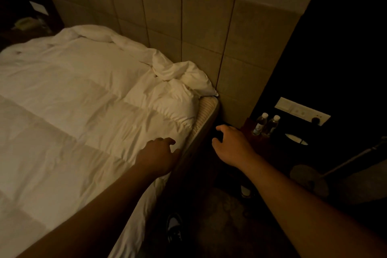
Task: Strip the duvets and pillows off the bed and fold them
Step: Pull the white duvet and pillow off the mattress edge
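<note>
Duvet, white and rumpled, covers the bed and bunches against the headboard at the near corner. Left hand rests on the duvet edge at the mattress side, fingers loosely curled, gripping nothing visible. Right hand hovers beside the bed, fingers relaxed and empty, near two bottles.

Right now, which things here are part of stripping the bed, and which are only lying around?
For the job: duvet, mattress, left hand, right hand.

Lying about: two water bottles, socket panel, floor-lamp base.
</note>
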A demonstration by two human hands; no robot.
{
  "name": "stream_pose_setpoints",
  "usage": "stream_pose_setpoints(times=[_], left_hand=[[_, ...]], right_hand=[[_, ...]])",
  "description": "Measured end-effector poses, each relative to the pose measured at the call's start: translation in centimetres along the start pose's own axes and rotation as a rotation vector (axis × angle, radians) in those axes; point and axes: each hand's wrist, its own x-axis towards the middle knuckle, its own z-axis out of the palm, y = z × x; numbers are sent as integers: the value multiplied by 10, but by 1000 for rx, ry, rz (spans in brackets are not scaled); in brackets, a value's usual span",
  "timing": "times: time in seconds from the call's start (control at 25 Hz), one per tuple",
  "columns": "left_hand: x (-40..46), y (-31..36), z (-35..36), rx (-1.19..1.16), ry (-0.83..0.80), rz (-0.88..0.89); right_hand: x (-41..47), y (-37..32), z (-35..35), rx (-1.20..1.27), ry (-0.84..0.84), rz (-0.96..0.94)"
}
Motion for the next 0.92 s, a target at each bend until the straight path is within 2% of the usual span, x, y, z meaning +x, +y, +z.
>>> stream_pose_setpoints(times=[0.28, 0.6, 0.8, 0.92], left_hand=[[152, -20, 19, -90, -122, -70], [284, -20, 42, -124, -172, -103], [366, -12, 94, -179, -138, -159], [408, -3, 129, -248, -46, -189]], right_hand=[[160, 0, 8, -19, -86, 87], [300, 25, 29, 105, -143, 222], [407, 67, 74, 136, -192, 246], [468, 93, 108, 196, -187, 283]])
